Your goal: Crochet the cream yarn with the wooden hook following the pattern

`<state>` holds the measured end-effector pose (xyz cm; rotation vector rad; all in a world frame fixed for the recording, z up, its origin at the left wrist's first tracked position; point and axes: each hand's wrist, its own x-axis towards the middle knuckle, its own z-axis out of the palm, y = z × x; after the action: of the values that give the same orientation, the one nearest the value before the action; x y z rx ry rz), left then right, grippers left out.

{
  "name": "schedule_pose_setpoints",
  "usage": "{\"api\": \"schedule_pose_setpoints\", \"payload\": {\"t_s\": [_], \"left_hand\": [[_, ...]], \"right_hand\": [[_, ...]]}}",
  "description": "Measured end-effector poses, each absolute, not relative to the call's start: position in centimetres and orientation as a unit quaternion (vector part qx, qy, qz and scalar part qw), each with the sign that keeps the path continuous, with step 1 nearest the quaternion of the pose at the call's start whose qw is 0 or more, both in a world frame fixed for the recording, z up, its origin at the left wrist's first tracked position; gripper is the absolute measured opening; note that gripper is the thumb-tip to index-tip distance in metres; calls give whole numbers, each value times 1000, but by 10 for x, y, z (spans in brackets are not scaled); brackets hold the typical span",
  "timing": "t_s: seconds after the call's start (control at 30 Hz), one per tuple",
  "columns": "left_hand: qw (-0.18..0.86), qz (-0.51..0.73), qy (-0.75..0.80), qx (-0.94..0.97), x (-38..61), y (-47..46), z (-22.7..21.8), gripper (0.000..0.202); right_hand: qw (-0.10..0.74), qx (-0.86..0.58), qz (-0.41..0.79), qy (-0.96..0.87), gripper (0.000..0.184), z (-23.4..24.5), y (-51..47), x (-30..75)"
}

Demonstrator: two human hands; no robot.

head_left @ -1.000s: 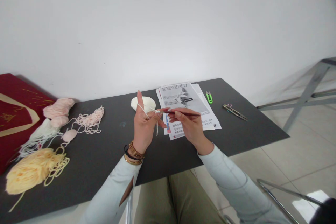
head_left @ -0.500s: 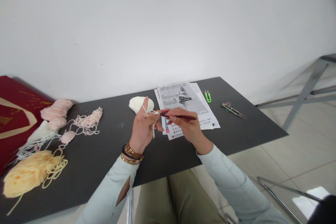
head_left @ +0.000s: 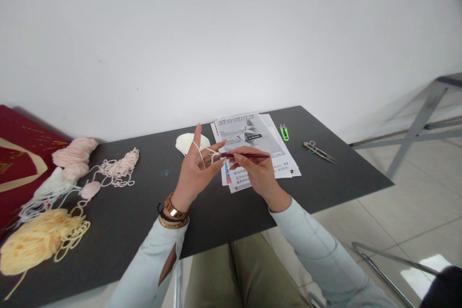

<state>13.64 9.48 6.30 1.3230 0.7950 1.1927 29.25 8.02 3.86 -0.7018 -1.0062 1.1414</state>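
Note:
My left hand (head_left: 195, 168) is raised over the dark table (head_left: 151, 211), index finger pointing up, with a cream yarn strand (head_left: 202, 151) looped over it and pinched between thumb and fingers. My right hand (head_left: 254, 171) grips a dark red crochet hook (head_left: 247, 155) like a pencil, its tip meeting the yarn at my left fingertips. The strand runs back toward a cream yarn ball (head_left: 186, 142) lying just behind my left hand.
Printed instruction sheets (head_left: 252, 144) lie under my right hand. Green thread snips (head_left: 284, 132) and small scissors (head_left: 319, 151) sit to the right. Pink yarn (head_left: 115, 168), white yarn (head_left: 50, 185), yellow yarn (head_left: 36, 240) and a red bag (head_left: 18, 163) fill the left side.
My left index finger lifted again after curling down half a second ago. The hook tip stays at the yarn loop. The view drifted slightly, shifting the yarn piles leftward.

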Motion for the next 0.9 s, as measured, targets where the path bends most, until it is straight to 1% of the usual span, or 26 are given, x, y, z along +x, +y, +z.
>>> {"api": "schedule_pose_setpoints", "payload": {"t_s": [0.1, 0.17, 0.33, 0.47, 0.63, 0.73, 0.9], "left_hand": [[549, 502, 358, 565, 132, 97, 64, 97], [548, 504, 373, 553, 130, 97, 63, 95], [547, 500, 360, 566, 129, 96, 61, 97], [527, 483, 348, 606, 131, 93, 65, 100], [502, 517, 363, 591, 134, 91, 65, 101], [443, 523, 386, 618, 135, 91, 61, 96], [270, 520, 426, 690, 136, 89, 55, 82]], "right_hand": [[664, -317, 502, -456, 11, 40, 79, 293], [655, -316, 500, -470, 11, 41, 78, 293], [658, -319, 493, -472, 9, 41, 77, 293], [671, -310, 525, -422, 10, 39, 79, 292], [665, -320, 549, -392, 14, 39, 80, 292], [673, -326, 542, -384, 13, 40, 80, 292], [680, -330, 531, -384, 13, 40, 81, 292]]}}
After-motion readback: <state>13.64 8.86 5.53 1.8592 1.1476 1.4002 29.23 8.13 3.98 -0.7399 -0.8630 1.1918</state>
